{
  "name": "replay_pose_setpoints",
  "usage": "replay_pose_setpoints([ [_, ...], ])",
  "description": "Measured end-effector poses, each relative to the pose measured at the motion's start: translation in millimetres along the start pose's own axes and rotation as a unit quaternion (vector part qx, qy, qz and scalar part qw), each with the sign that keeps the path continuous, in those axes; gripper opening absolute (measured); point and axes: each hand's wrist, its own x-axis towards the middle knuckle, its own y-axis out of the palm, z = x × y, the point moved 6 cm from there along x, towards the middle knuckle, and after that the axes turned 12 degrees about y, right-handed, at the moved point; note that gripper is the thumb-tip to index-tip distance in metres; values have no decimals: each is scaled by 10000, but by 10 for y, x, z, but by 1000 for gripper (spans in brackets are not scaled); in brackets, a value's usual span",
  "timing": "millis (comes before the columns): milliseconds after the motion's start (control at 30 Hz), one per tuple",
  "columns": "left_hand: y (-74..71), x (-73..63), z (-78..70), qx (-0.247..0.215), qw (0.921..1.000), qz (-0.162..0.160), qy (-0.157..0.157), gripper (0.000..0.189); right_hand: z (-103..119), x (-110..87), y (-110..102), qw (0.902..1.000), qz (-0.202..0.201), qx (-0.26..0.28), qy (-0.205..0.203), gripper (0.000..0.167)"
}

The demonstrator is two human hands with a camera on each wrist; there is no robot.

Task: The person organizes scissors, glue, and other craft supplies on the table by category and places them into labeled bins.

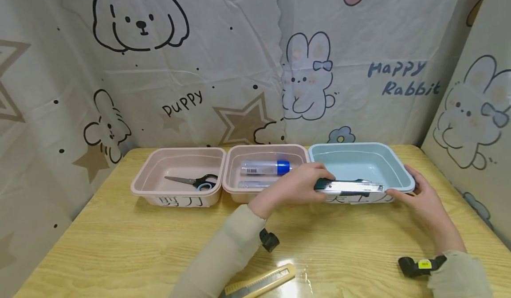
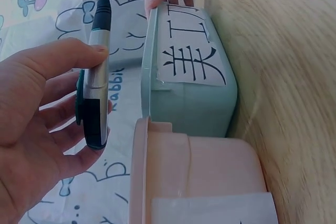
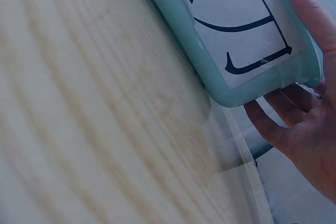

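My left hand [image 1: 297,185] holds a utility knife [image 1: 351,186] with a silver body and dark green ends, level over the front rim of the blue bin [image 1: 361,149]. In the left wrist view the thumb presses one side of the knife [image 2: 97,85] and the fingers lie behind it. At the bin's right end, my right hand [image 1: 425,200] grips the corner, its thumb at the front rim and its fingers round the end wall [image 3: 302,85]. A label [image 2: 189,45] with dark characters is on the bin's front.
A pink bin [image 1: 267,148] in the middle holds a clear blue-capped tube [image 1: 263,168] and another clear item [image 1: 253,184]. The left pink bin [image 1: 179,150] holds scissors [image 1: 195,181]. A yellow utility knife [image 1: 263,282] lies near the table's front, partly behind the left sleeve.
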Motion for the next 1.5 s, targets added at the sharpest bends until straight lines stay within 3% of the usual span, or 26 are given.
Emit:
replay_pose_setpoints([
  [233, 43, 180, 71, -147, 9997, -96, -155, 42, -7, -14, 10, 10000, 46, 29, 77, 90],
  [500, 90, 430, 118, -69, 10000, 9, -38, 43, 16, -2, 7, 9994, 213, 272, 58, 92],
  [767, 215, 643, 199, -187, 9993, -92, -323, 45, 12, 0, 2, 9993, 199, 329, 20, 90],
  [1067, 335, 715, 297, -96, 9976, -53, -681, 45, 8, -8, 14, 9990, 196, 362, 173, 93],
  [1367, 444, 807, 283, 281, 9970, 20, -720, 38, 6, -7, 4, 9994, 104, 299, 126, 93],
  [1500, 472, 803, 300, 384, 9945, 85, -972, 33, 4, 8, 18, 9993, 100, 343, 87, 93],
])
